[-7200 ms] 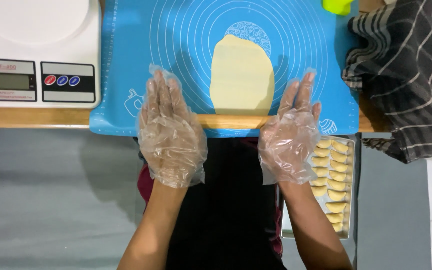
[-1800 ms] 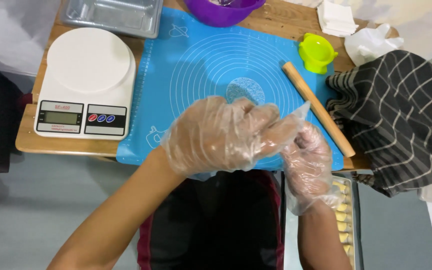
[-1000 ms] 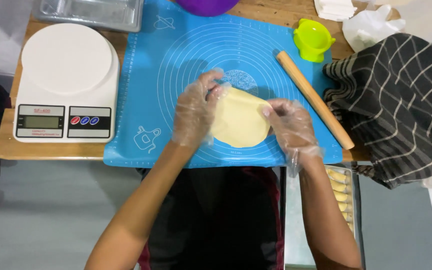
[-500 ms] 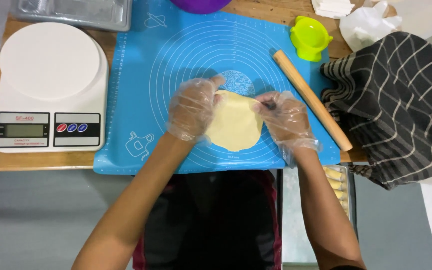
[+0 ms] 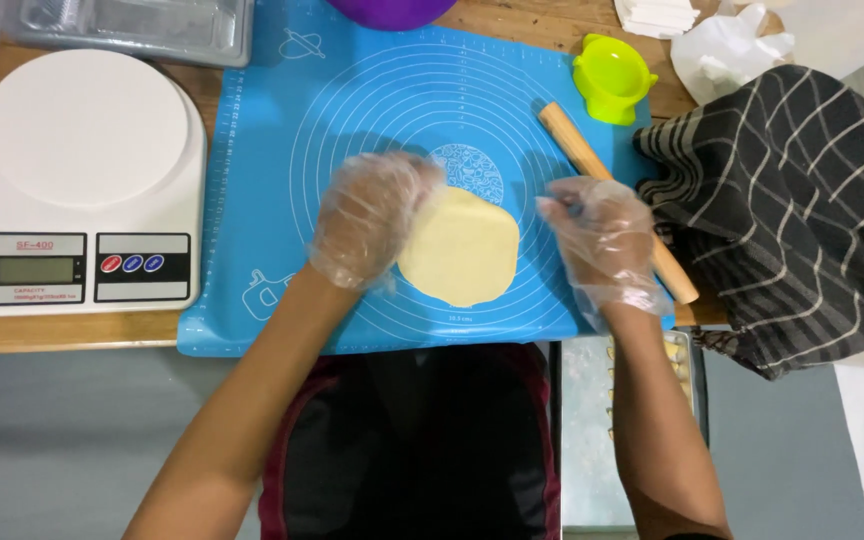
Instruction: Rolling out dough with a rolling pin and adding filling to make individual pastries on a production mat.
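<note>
Your right hand (image 5: pixel 607 235) has lifted off the dough disc (image 5: pixel 460 248), fingers loosely curled and empty, beside the rolling pin (image 5: pixel 614 198). Your left hand (image 5: pixel 367 222) rests flat on the disc's left edge (mid-frame, blue mat (image 5: pixel 252 180)). Shaping continues; next comes gripping the pin.

Dough (image 5: pixel 462 250) lies on the mat (image 5: pixel 272 150), scale (image 5: pixel 87 180) left, rolling pin (image 5: pixel 577 150) right.

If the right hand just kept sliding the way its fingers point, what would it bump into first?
The right hand points up and to the left across the blue mat. The wooden rolling pin lies just beside its fingertips, so it would probably graze that first, though height above the mat is hard to judge.
</note>
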